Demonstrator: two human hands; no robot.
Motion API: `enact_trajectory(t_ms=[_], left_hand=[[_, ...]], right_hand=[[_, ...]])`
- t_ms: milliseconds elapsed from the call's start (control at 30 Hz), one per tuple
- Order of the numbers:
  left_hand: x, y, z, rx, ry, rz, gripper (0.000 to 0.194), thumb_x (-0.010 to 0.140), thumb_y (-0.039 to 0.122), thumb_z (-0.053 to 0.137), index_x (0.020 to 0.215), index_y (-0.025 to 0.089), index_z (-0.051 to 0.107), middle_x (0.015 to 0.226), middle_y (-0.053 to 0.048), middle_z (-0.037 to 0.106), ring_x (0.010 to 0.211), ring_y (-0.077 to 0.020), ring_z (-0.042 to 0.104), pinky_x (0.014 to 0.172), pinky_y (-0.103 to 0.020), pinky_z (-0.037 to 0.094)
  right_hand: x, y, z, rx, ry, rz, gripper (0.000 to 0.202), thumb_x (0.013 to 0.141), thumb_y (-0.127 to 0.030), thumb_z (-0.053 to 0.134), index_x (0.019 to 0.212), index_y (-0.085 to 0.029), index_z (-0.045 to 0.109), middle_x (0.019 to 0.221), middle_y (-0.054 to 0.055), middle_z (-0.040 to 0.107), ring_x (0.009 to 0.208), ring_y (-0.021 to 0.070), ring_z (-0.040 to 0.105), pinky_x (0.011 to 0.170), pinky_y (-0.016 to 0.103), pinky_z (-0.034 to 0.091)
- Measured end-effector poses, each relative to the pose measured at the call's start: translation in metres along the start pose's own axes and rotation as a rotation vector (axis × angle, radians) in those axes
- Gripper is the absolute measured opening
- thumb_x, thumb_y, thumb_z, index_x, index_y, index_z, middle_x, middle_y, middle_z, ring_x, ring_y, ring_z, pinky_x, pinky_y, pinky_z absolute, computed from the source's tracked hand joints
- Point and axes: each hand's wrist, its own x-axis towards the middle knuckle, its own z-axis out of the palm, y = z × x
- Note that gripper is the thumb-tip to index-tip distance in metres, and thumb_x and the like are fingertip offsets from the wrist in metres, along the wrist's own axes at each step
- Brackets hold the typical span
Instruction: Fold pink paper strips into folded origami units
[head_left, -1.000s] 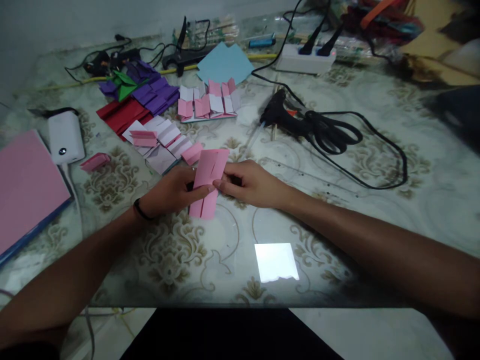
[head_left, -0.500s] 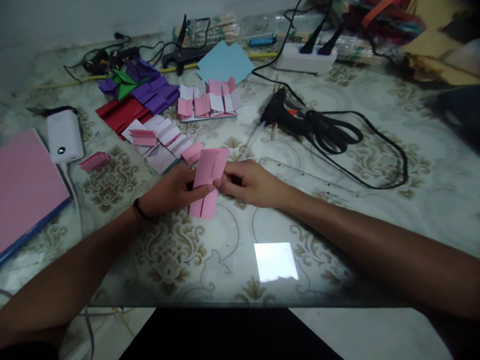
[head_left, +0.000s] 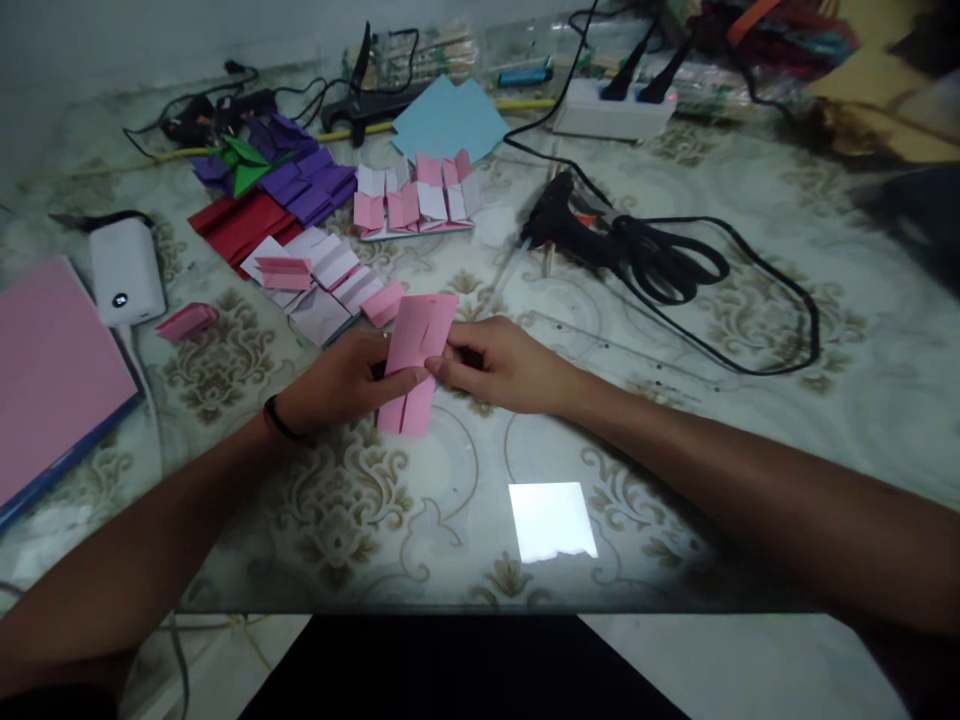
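Note:
A folded sheet of pink paper [head_left: 417, 340] is held tilted above the table, with a crease or seam running along its length. My left hand [head_left: 352, 375] grips its left side, thumb flat across the front and the other fingers hidden behind. On the right edge, my right hand [head_left: 495, 365] pinches the paper between thumb and fingers, the two thumb tips nearly meeting. Just beyond the hands lie folded white and pink paper pieces [head_left: 322, 285]. To the left is a small folded pink piece [head_left: 187, 321].
A black glue gun [head_left: 562, 225] with coiled cord lies at right, near a clear ruler [head_left: 622, 350]. Behind are a white power strip [head_left: 615, 110], blue paper [head_left: 450, 120], and purple [head_left: 311, 185] and red folded papers [head_left: 244, 225]. A white power bank [head_left: 126, 270] and pink sheets [head_left: 60, 370] are left.
The view has shifted very slightly. Both hands keep the same hold on the pink paper, and nothing else has visibly moved.

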Motion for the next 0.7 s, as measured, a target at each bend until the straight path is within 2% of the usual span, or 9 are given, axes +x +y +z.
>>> enact_trajectory(t_ms=[333,567,700], left_hand=[[0.0002,0.0014,-0.0002,-0.009,-0.007,-0.011,0.039,0.091,0.036,0.059,0.060,0.016,0.047,0.055,0.006,0.034,0.052,-0.0081,0.032,0.048,-0.022,0.025],[0.0017,0.0020,0.0000,-0.035,0.012,0.026,0.041,0.090,0.033,0.061,0.058,0.017,0.041,0.053,0.006,0.032,0.050,-0.0072,0.028,0.046,-0.022,0.023],[0.0018,0.0023,0.0002,-0.058,0.007,0.009,0.038,0.090,0.033,0.061,0.060,0.017,0.045,0.053,0.006,0.034,0.050,-0.0074,0.030,0.046,-0.022,0.024]], right_hand=[[0.0000,-0.0008,-0.0001,-0.005,-0.006,0.002,0.035,0.101,-0.041,0.053,0.076,-0.016,0.053,0.060,-0.007,0.039,0.056,0.0078,0.034,0.055,0.021,0.029],[-0.0006,-0.0018,-0.0007,-0.006,-0.005,-0.003,0.034,0.102,-0.038,0.051,0.076,-0.017,0.051,0.061,-0.006,0.040,0.055,0.0074,0.036,0.055,0.020,0.031],[-0.0011,-0.0023,-0.0009,-0.002,-0.001,0.000,0.035,0.101,-0.042,0.053,0.077,-0.017,0.051,0.060,-0.006,0.041,0.055,0.0077,0.036,0.054,0.020,0.032]])
